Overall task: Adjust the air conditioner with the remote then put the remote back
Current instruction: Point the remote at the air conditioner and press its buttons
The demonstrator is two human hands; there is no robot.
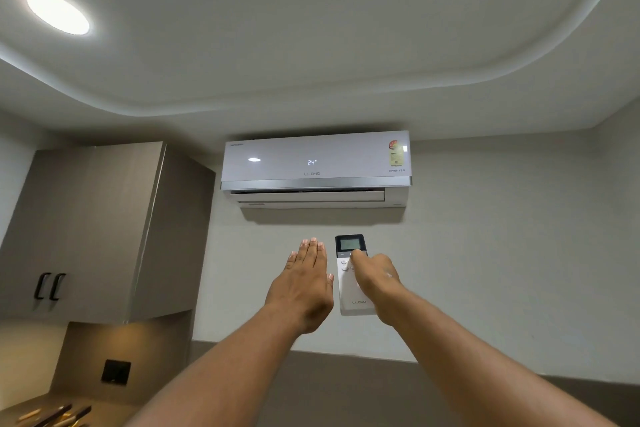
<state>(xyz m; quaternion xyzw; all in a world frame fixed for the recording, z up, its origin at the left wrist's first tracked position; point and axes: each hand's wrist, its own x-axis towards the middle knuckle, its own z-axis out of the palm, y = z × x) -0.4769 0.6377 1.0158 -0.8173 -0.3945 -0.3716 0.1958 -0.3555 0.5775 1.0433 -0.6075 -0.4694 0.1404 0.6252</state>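
Right hand (375, 282) gripping remote (349, 276), thumb seemingly pressing

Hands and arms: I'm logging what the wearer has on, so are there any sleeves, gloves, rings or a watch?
None show. Both forearms are bare up to the frame's edge, with no sleeve in view. The left hand and right hand have no gloves, and no ring, watch or band can be seen.

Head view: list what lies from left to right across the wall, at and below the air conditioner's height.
Cabinet handles → wall cabinet → left hand, open and flat → remote in the right hand. The air conditioner, showing 24, hangs above both hands.
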